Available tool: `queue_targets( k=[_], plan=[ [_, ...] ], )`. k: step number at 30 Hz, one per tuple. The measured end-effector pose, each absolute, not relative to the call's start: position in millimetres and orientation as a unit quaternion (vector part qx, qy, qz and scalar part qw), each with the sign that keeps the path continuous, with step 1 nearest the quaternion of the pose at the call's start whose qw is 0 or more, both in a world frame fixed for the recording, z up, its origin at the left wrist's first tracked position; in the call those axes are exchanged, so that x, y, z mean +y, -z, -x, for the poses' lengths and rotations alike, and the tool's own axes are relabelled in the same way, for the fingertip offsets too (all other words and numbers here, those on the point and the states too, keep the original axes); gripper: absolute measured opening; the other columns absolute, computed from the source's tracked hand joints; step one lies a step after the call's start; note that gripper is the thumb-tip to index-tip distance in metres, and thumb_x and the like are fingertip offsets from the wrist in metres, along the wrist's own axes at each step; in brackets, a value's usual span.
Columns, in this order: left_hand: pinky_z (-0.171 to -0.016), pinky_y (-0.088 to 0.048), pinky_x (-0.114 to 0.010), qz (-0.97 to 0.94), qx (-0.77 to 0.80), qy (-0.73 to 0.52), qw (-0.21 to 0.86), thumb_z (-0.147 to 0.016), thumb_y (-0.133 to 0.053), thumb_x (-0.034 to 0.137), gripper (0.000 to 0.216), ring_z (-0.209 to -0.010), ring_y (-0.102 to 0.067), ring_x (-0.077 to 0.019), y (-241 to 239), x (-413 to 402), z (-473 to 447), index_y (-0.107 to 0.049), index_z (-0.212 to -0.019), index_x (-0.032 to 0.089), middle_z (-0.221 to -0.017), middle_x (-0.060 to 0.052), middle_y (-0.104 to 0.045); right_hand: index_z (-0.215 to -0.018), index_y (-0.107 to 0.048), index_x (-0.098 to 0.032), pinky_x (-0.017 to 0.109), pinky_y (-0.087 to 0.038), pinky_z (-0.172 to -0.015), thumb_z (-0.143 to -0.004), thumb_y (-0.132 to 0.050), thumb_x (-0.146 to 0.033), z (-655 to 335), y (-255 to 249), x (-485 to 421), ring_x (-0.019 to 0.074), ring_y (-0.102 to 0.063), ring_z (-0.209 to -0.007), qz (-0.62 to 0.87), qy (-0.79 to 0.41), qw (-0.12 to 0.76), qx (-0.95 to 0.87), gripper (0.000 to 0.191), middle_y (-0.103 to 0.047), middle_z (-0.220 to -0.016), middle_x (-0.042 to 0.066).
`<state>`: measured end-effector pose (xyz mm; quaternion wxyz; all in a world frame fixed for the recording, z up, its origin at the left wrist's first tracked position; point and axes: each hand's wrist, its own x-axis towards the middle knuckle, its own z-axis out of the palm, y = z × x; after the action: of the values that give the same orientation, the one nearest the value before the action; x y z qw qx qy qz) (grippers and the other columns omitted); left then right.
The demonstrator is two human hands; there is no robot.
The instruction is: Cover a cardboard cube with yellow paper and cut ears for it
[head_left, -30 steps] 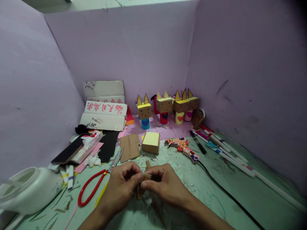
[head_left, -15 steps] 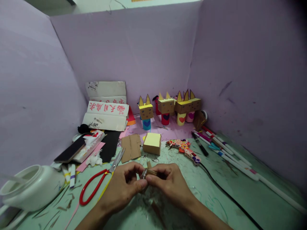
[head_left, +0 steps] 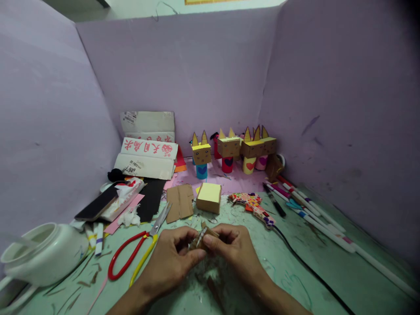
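From the head view, we see both bare hands meeting low and near the middle, with a small folded cardboard piece (head_left: 202,236) between them above the tabletop (head_left: 278,258). The right hand (head_left: 236,250) pinches it, thumb laid over its face and fingers curled behind. The left hand (head_left: 177,253) grips the opposite edge between thumb and bent fingers, though we cannot tell how firmly, since the fingers hide part of the contact.

Neither hand is nearer: the piece touches both, lying at 2 o'clock from the left thumb and 10 o'clock from the right wrist. Its pale edge slants from 7 toward 1 o'clock; the rest is covered, so we cannot be sure of its full long axis.

Around the fingers, we find a yellow-topped cardboard box (head_left: 209,199) at 12 o'clock, a flat cardboard sheet (head_left: 180,203) at 11, scissors (head_left: 151,232) at 9 with their blades toward 1, and a flower-patterned glue gun (head_left: 251,203) at 2. A dark scrap (head_left: 214,286) lies below, between 5 and 6 o'clock.
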<state>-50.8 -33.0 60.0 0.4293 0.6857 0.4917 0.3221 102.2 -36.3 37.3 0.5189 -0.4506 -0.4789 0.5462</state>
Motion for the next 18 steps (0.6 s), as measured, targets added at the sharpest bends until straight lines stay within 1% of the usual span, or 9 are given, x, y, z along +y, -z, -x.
queue_targets(
  k=[4,8,10,13,15,18],
  plan=[
    [-0.053,-0.035,-0.021,-0.657,0.481,-0.356,0.458,-0.065,-0.064,0.021,0.008,-0.057,-0.051,-0.0128,-61.3,-34.6,46.0,-0.069,-0.07,0.016,-0.062,0.0,-0.063,-0.054,-0.066,-0.01,0.023,-0.032,-0.046,-0.06,-0.07,-0.037,-101.4,-33.8,-35.8,0.0101,-0.043,-0.046,0.448,-0.544,0.523,-0.479,0.028,-0.053,-0.047,0.001],
    [-0.052,-0.036,-0.022,-0.58,0.454,-0.38,0.56,-0.058,-0.068,0.02,0.008,-0.055,-0.053,-0.0131,-59.1,-30.8,47.2,-0.066,-0.063,0.014,-0.057,-0.001,-0.064,-0.054,-0.065,-0.01,0.024,-0.031,-0.047,-0.061,-0.069,-0.042,-100.8,-33.9,-34.5,0.0101,-0.043,-0.046,0.431,-0.562,0.504,-0.494,0.033,-0.053,-0.047,0.001],
    [-0.05,-0.034,-0.021,-0.535,0.448,-0.39,0.6,-0.053,-0.07,0.019,0.01,-0.051,-0.051,-0.0114,-55.9,-27.1,49.5,-0.064,-0.059,0.014,-0.053,0.0,-0.062,-0.057,-0.067,-0.01,0.024,-0.032,-0.048,-0.06,-0.071,-0.043,-101.2,-35.0,-34.0,0.0105,-0.045,-0.048,0.417,-0.577,0.493,-0.501,0.033,-0.055,-0.049,0.001],
    [-0.045,-0.028,-0.02,-0.477,0.46,-0.4,0.633,-0.047,-0.072,0.018,0.014,-0.043,-0.041,-0.0068,-50.0,-21.6,53.3,-0.063,-0.057,0.013,-0.047,0.002,-0.057,-0.067,-0.07,-0.011,0.024,-0.035,-0.051,-0.056,-0.075,-0.038,-101.5,-36.7,-34.0,0.0114,-0.049,-0.051,0.378,-0.621,0.471,-0.5,0.03,-0.06,-0.056,0.002],
    [-0.042,-0.021,-0.019,-0.454,0.468,-0.403,0.642,-0.045,-0.072,0.019,0.017,-0.039,-0.034,-0.0043,-47.3,-18.9,55.3,-0.061,-0.056,0.013,-0.044,0.004,-0.052,-0.072,-0.072,-0.012,0.024,-0.036,-0.053,-0.056,-0.075,-0.033,-100.9,-37.6,-34.4,0.0115,-0.05,-0.053,0.361,-0.64,0.465,-0.494,0.027,-0.061,-0.059,0.002],
    [-0.04,-0.015,-0.019,-0.451,0.469,-0.396,0.648,-0.045,-0.073,0.021,0.018,-0.037,-0.031,-0.0031,-47.6,-17.4,57.1,-0.061,-0.056,0.012,-0.042,0.004,-0.05,-0.077,-0.074,-0.013,0.024,-0.037,-0.054,-0.059,-0.074,-0.031,-100.1,-38.1,-34.5,0.0109,-0.05,-0.053,0.357,-0.638,0.472,-0.492,0.026,-0.062,-0.058,0.001]
  ],
)
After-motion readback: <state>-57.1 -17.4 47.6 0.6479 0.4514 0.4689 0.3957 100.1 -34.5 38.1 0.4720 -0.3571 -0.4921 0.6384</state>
